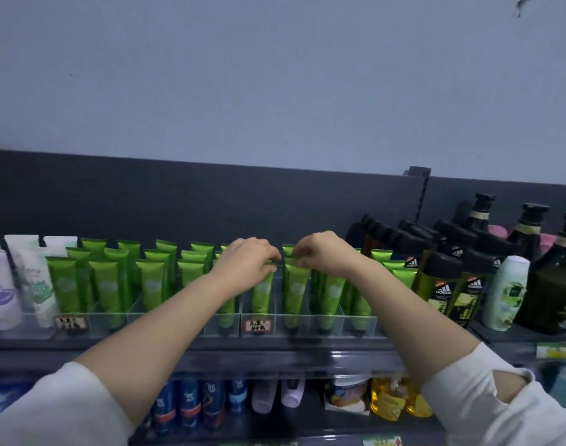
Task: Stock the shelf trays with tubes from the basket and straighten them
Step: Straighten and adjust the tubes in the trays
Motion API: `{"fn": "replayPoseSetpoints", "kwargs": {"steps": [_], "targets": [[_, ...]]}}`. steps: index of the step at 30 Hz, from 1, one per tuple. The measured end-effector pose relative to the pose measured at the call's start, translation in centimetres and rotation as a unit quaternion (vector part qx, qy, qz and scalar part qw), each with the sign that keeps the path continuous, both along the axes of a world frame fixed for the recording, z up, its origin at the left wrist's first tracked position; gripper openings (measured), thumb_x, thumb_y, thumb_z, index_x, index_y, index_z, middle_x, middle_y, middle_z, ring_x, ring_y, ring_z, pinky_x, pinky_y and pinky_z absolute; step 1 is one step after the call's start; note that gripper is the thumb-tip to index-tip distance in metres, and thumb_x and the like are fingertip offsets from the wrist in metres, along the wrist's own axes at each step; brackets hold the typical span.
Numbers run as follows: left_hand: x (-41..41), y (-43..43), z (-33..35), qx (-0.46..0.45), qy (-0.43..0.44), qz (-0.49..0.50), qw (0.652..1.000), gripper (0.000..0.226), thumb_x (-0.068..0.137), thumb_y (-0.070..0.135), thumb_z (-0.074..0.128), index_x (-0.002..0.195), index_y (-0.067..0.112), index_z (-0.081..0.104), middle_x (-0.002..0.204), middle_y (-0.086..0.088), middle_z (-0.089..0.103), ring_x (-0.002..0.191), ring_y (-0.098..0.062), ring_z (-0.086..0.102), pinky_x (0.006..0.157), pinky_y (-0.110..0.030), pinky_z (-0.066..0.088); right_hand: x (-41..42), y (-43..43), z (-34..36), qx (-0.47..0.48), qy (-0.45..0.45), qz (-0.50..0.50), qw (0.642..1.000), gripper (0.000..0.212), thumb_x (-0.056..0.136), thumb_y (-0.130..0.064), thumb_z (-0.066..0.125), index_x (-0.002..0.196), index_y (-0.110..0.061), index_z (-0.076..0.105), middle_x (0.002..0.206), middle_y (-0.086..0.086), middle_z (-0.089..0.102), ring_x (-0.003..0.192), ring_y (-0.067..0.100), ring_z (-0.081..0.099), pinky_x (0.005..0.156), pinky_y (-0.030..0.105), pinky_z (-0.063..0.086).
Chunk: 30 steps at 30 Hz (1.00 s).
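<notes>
Green tubes [152, 284] stand cap-down in rows inside clear plastic shelf trays [307, 323] on the top shelf. My left hand [249, 262] reaches over the middle tray, fingers curled on the top edge of a green tube [263, 294]. My right hand [320, 252] is just to its right, pinching the top seam of the neighbouring green tube [295, 291]. Both tubes stand upright in the front row. The basket is not in view.
White and lilac tubes [33, 284] stand at the left. Dark shower-gel bottles [442, 284] and a white bottle [507, 294] crowd the right. A lower shelf holds blue cans [191, 403] and yellow packs [391, 400]. A dark back panel [210, 201] rises behind.
</notes>
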<state>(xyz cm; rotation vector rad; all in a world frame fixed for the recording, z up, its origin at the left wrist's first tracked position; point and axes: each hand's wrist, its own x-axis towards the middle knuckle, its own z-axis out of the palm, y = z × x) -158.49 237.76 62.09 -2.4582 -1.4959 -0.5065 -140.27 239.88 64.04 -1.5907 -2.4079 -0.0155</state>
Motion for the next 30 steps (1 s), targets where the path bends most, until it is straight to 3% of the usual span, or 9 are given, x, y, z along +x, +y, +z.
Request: {"fn": "replayPoseSetpoints", "kwargs": {"steps": [5, 9, 13, 17, 22, 30], "targets": [[1.0, 0.2, -0.4, -0.013, 0.006, 0.009, 1.0, 0.03, 0.093, 0.031, 0.053, 0.122, 0.026, 0.058, 0.123, 0.004, 0.059, 0.117, -0.018, 0.052, 0.1, -0.033, 0.037, 0.6, 0.5, -0.4, 0.018, -0.003, 0.015, 1.0, 0.032, 0.087, -0.027, 0.063, 0.119, -0.02, 0.064, 0.112, 0.001, 0.062, 0.107, 0.023, 0.057, 0.091, 0.04, 0.048], [1.4, 0.5, -0.5, -0.014, 0.002, 0.007, 1.0, 0.031, 0.092, 0.032, 0.054, 0.121, 0.026, 0.059, 0.12, 0.004, 0.06, 0.114, -0.018, 0.053, 0.099, -0.035, 0.038, 0.6, 0.8, -0.7, 0.028, 0.001, 0.035, 0.999, 0.017, 0.085, -0.03, 0.065, 0.098, -0.02, 0.068, 0.091, -0.007, 0.049, 0.096, 0.021, 0.056, 0.086, 0.038, 0.048], [1.4, 1.0, -0.5, -0.021, -0.018, 0.001, 1.0, 0.024, 0.093, 0.031, 0.053, 0.113, 0.024, 0.063, 0.115, 0.005, 0.062, 0.112, -0.017, 0.054, 0.099, -0.035, 0.038, 1.1, 1.0, -0.8, 0.002, 0.0, 0.032, 0.999, 0.015, 0.085, -0.032, 0.067, 0.095, -0.022, 0.069, 0.074, -0.018, 0.049, 0.088, 0.015, 0.056, 0.085, 0.036, 0.049], [1.4, 2.0, -0.4, -0.017, -0.057, 0.003, 0.998, 0.017, 0.093, 0.024, 0.052, 0.105, 0.022, 0.064, 0.108, 0.004, 0.066, 0.106, -0.02, 0.057, 0.093, -0.034, 0.041, 1.8, 1.1, -0.9, -0.011, 0.048, 0.016, 0.999, 0.017, 0.088, -0.034, 0.063, 0.099, -0.023, 0.071, 0.094, -0.009, 0.068, 0.096, 0.015, 0.061, 0.088, 0.038, 0.05], [1.9, 3.2, 0.5, -0.008, -0.073, 0.007, 0.997, 0.019, 0.091, 0.024, 0.055, 0.107, 0.023, 0.064, 0.11, 0.004, 0.067, 0.108, -0.02, 0.058, 0.093, -0.034, 0.042, 3.3, 1.8, 0.1, 0.041, 0.1, -0.045, 0.993, 0.017, 0.091, -0.02, 0.057, 0.1, -0.018, 0.072, 0.102, 0.0, 0.071, 0.097, 0.02, 0.063, 0.084, 0.036, 0.052], [2.7, 6.0, 1.1, -0.017, -0.023, 0.03, 0.999, 0.03, 0.095, 0.025, 0.05, 0.124, 0.027, 0.056, 0.126, 0.005, 0.06, 0.12, -0.02, 0.052, 0.1, -0.035, 0.035, 1.3, 4.4, 0.7, 0.001, -0.025, -0.06, 0.998, 0.03, 0.093, -0.021, 0.052, 0.121, -0.027, 0.063, 0.124, -0.004, 0.063, 0.118, 0.023, 0.053, 0.095, 0.039, 0.042]]}}
